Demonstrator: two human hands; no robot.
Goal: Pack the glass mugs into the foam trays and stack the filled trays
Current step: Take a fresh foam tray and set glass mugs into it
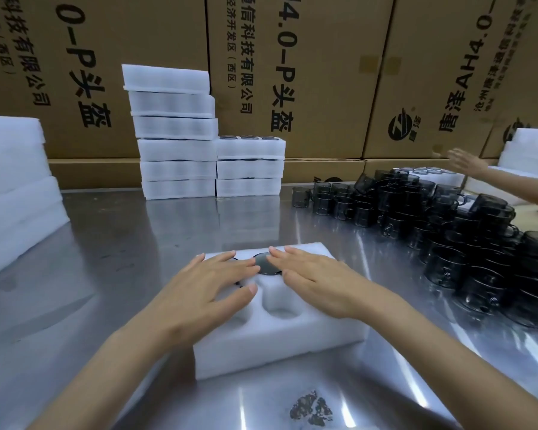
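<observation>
From the head camera, a white foam tray (277, 333) is sitting on the shiny metal table (121, 243), right in front of the person. The left hand (205, 290) is lying flat across the tray's left half, fingers spread and stretched out, gripping nothing. The right hand (320, 280) is resting palm-down on the right half, fingers likewise extended and loose, closed on nothing. Between the two sets of fingertips a dark mug (266, 264) is showing, seated in a far pocket of the tray with its round top facing up. Two near pockets are lying open and bare, just beside the left thumb.

To the right, a big heap of smoky glass mugs (448, 231) is piling up on the table, well apart from the tray. At the back, filled trays are standing in two stacks side by side, touching: a tall stack (176, 131) and a shorter stack (249, 167). At the left edge, plain foam blocks (16, 193) are stacked. Behind everything, printed cardboard boxes (317, 72) are forming a wall. At the far right, another person's hand (466, 162) is reaching over the mugs, fingers open.
</observation>
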